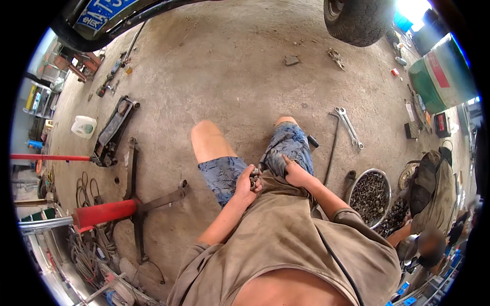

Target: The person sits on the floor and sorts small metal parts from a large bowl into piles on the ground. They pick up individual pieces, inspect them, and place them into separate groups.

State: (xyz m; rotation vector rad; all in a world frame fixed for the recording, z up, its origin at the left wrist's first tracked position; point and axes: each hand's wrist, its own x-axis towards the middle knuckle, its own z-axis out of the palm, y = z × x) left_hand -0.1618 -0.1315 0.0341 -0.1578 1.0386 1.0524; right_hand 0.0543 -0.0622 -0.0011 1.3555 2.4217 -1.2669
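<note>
My left hand is in front of my lap, its fingers curled around several small dark metal pieces that look like nuts or bolts. Close by, over my right thigh, my right hand grips a grey, stained rag. The rag lies against my patterned shorts, and part of it is covered by the fingers. To the right of my legs, a round metal basin stands full of dark bolts.
Two combination wrenches and a bent bar lie on the right. At left are a floor jack, a red cylinder on metal legs and a white jug. A tyre stands ahead; another person is at right.
</note>
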